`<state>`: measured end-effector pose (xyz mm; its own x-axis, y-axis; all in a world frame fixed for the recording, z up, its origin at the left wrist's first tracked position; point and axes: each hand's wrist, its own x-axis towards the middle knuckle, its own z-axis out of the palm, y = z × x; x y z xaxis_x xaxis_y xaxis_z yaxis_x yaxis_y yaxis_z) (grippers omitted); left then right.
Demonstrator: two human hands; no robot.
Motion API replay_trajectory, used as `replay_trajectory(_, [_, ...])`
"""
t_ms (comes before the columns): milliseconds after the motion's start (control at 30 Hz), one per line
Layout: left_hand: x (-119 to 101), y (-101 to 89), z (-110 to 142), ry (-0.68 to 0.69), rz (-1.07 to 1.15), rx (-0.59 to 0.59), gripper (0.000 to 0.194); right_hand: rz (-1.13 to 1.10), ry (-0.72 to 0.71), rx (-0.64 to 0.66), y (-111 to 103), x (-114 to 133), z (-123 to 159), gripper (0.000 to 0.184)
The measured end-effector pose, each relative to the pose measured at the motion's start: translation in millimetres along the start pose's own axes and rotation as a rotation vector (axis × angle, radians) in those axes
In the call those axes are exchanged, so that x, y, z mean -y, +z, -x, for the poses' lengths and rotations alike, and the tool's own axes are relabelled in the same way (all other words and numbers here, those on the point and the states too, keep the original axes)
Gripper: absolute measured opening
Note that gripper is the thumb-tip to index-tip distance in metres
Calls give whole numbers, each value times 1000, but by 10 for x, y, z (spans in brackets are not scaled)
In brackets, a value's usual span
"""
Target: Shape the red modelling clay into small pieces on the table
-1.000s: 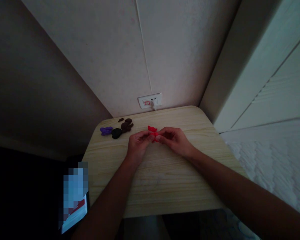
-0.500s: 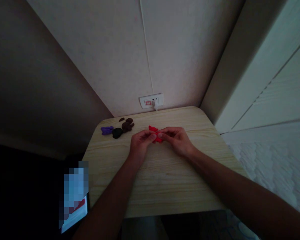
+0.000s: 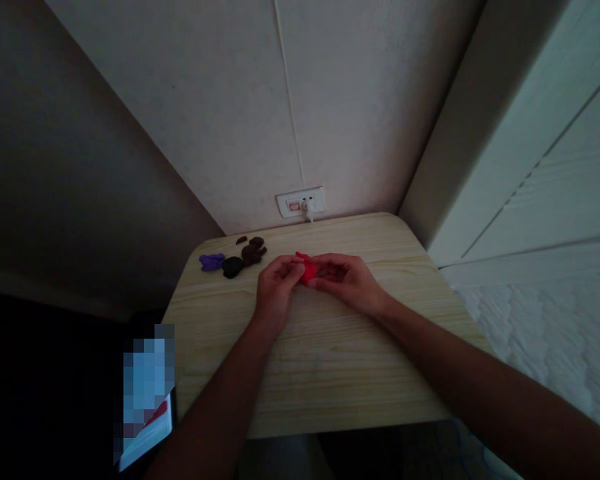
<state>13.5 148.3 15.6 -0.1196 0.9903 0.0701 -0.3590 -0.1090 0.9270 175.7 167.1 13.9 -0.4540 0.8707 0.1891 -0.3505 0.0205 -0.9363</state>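
A small lump of red clay (image 3: 308,271) is pinched between both hands over the middle of a light wooden table (image 3: 320,360). My left hand (image 3: 274,290) grips it from the left with thumb and fingertips closed. From the right, my right hand (image 3: 345,279) holds the same lump, fingers curled round it. Part of the clay is hidden by the fingers. A little red bit sticks out behind the lump.
At the table's far left lie a purple clay piece (image 3: 211,261), a black lump (image 3: 233,267) and several dark brown bits (image 3: 253,250). A wall socket (image 3: 300,201) sits behind the table. A white quilted bed (image 3: 545,320) lies on the right.
Both hands stayed on the red clay and pressed closer together. The clay looks more bunched into a lump than before.
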Motion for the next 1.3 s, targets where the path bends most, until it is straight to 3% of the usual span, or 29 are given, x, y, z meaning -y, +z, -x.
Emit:
replay_trajectory(267, [7,-16,4,-43,-11,114,22,133,-34,-169,6,13,39,38])
replay_trajectory(467, [48,-58,5,-65,-55,138,41,15,-18,-163,-2,34,4,38])
replay_trajectory(733, [85,-45,6,-75,-73,104,36,-83,99,-153,-18,-7,-43,43])
replay_trajectory(933, [31,36,-1,-140,49,64,34,23,4,-82,5,-22,-16,43])
replay_trajectory(1133, [9,-5,-28,-228,125,22,34,99,-38,10,-15,-91,-2,52])
replay_trajectory(1300, [-22,-11,-22,-308,134,80,32,432,-199,-13,-83,-54,13,35])
